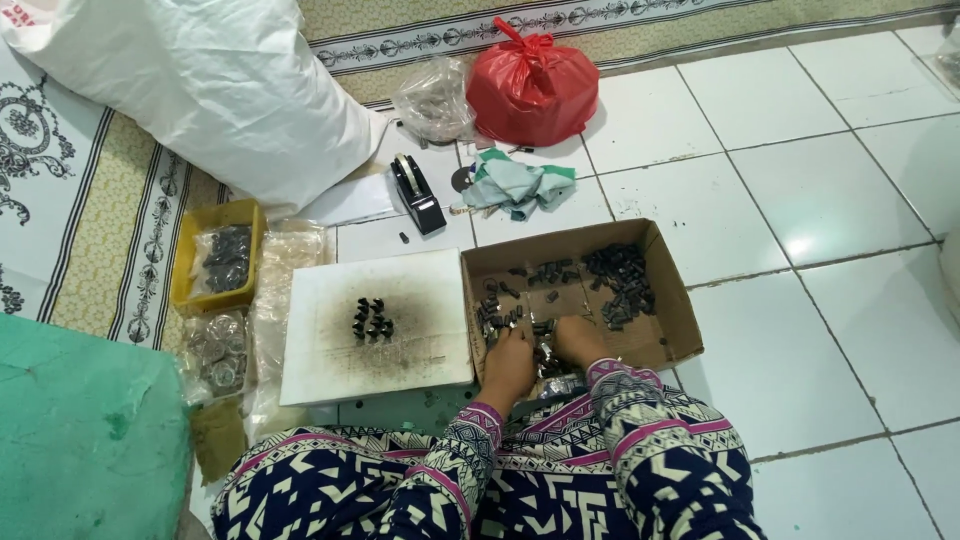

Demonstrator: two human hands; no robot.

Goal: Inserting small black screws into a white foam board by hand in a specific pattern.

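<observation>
Currently, near to far:
left hand (508, 362): in cardboard box (672, 322), near edge, on small black parts (618, 283); grip unclear
right hand (578, 340): just beside it, fingers down in parts; can't tell if closed
white board (375, 325): left of box, touching; black clips (372, 319) clustered mid-board
yellow tray (215, 254): further left
tape dispenser (416, 193), red bag (531, 86): beyond the box on the floor

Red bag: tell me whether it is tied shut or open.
Tied shut. The red bag is knotted at its top, handles sticking up, and its bulging body shows no opening. It sits on the floor.
</observation>
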